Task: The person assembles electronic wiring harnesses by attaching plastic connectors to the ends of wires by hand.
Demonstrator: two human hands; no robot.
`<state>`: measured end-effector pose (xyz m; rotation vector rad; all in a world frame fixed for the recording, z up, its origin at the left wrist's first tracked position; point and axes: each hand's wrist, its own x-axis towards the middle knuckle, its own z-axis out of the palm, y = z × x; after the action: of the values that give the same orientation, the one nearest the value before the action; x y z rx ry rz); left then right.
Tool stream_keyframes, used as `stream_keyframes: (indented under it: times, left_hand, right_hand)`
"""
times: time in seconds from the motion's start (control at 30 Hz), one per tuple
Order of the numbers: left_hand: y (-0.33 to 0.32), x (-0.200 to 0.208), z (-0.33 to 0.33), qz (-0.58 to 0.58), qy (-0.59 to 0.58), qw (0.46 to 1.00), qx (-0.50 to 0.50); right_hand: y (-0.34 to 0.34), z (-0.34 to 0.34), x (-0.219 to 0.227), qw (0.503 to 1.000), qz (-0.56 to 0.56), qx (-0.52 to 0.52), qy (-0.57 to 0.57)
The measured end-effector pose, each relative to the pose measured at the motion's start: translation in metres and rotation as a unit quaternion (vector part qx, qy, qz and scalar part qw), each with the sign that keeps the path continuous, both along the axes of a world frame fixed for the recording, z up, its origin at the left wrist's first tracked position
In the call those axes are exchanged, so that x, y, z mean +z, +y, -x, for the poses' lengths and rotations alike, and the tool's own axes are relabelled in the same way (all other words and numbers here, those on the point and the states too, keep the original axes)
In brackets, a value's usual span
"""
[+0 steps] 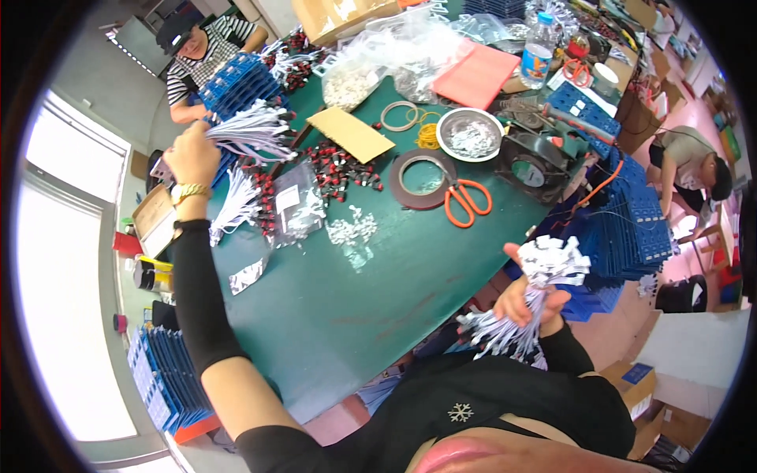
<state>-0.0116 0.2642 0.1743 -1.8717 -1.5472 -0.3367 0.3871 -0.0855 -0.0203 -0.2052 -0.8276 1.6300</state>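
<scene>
Two bare hands reach to opposite sides of a green worktop [339, 276]. The right hand [516, 303] has its grip clamped around a bundle of white wires [554, 260], held at the worktop's right edge, with white connectors clustered on top and strands splaying below. The left hand [194, 154] is at the end of a fanned bunch of white cables [256, 130]; whether its grip is closed on them, I cannot tell. Between the hands lie a dark tape roll [399, 189], orange-handled scissors [468, 205] and scattered small white pieces [352, 227].
</scene>
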Motion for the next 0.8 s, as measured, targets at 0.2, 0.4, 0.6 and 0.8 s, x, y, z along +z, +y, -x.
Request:
stream_keyframes:
  times: [0.2, 0.4, 0.6, 0.8]
  left_hand:
    - [-0.045, 0.047, 0.008, -0.132, -0.025, 0.989, -0.06]
    - [-0.104, 0.068, 0.021, -0.204, 0.08, 0.974, -0.058]
    - [-0.155, 0.071, 0.047, -0.114, 0.01, 0.993, -0.009]
    - [-0.179, 0.038, 0.052, -0.049, -0.037, 0.998, 0.009]
  right_hand:
    - [0.015, -0.01, 0.023, 0.988, -0.141, 0.069, 0.012]
    - [0.024, -0.031, 0.082, 0.681, -0.389, -0.306, -0.539]
    - [0.004, 0.005, 0.127, 0.771, -0.319, -0.072, -0.547]
    - [0.027, 0.058, 0.102, 0.526, -0.575, -0.201, -0.594]
